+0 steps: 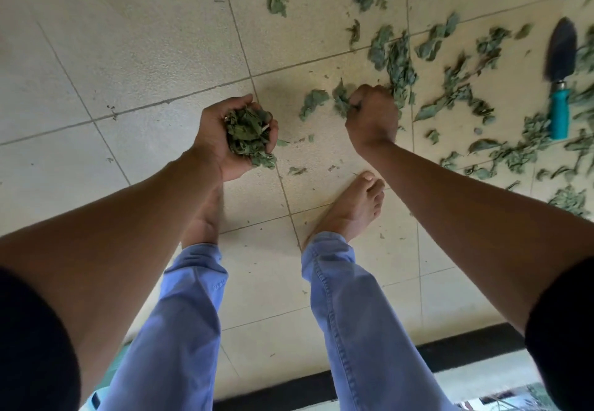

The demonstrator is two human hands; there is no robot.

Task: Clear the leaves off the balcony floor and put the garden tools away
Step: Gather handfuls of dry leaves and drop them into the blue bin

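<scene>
I had the left hand (236, 140) turned palm up at the centre of the frame, fingers cupped round a wad of leaves (249, 136), so it served as the holder while the other hand gathered. The right hand (373, 113), just right of centre, was down on the floor (144, 57) with its fingers closed on more leaves (342, 100) at the edge of the scatter. Most loose leaves (456, 89) lay across the upper right of the frame, and the trowel (561, 73) lay among them at the far right edge, untouched. I saw no bag, bin or bucket anywhere, so the cupped hand was my only container, and I judged it nearly full.
</scene>
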